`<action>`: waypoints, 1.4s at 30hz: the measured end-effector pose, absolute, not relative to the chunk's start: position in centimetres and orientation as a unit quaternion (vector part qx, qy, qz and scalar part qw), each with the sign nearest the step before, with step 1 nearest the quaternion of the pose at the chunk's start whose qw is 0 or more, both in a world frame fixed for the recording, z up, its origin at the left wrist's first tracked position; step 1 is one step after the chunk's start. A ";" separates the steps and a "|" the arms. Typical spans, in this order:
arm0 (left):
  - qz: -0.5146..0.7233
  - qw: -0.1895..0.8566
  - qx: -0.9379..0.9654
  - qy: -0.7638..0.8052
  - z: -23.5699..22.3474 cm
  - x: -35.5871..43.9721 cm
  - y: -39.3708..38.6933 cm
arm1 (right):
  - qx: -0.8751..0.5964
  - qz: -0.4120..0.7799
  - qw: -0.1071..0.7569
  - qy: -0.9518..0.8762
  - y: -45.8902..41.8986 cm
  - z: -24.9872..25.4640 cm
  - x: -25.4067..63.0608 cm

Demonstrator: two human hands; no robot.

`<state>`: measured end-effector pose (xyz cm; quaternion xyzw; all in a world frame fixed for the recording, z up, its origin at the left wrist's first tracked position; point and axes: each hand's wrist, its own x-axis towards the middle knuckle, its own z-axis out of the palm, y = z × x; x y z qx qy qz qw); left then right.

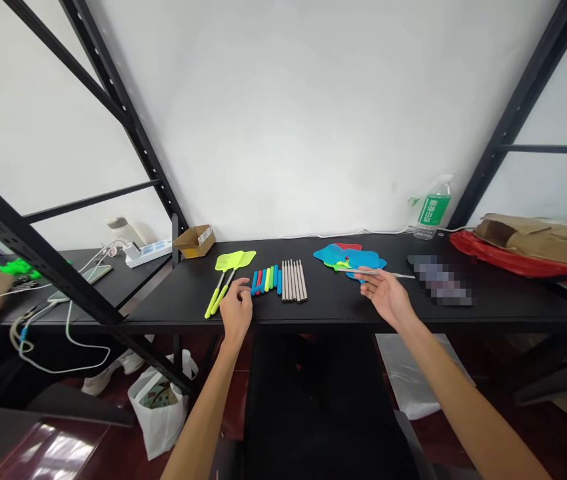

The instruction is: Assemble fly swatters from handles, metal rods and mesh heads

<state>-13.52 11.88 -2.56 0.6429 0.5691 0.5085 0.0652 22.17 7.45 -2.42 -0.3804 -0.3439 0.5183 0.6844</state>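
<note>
Worktop (343, 307): all items noted here are carried on or held above it. Row of metal rods (294, 281) is taken as landmark; its long axes are directed from the front edge toward the wall. Right of the row and slightly farther back, overlapping swatter heads (333, 254) are piled, mostly blue, with red and green showing. Left of the row, beyond the grips, two yellow-green swatters (228, 262) are laid, handles toward the front edge. Immediately left of the row, coloured grips (268, 278) are set roughly parallel to it.

Hands: the row is flanked by both. Left hand (237, 307), left of the row, is loosely curled close beside the grips; whether anything is held cannot be told. Right hand (388, 293) is stationed right of the row, nearer to the heads; a slender rod (402, 275) is pinched in it, lying crosswise to the row's axes.
</note>
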 end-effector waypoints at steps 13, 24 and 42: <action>0.421 0.194 0.802 0.377 -1.7 -10.3 10.9 | -0.357 0.509 0.693 -0.365 7.8 -3.1 22.0; 0.371 0.226 0.834 0.340 -1.3 -9.5 9.9 | -0.371 0.507 0.681 -0.377 7.5 -2.8 21.9; 0.406 0.240 0.809 0.352 -2.0 -9.5 10.3 | -0.361 0.527 0.679 -0.361 7.4 -2.6 22.1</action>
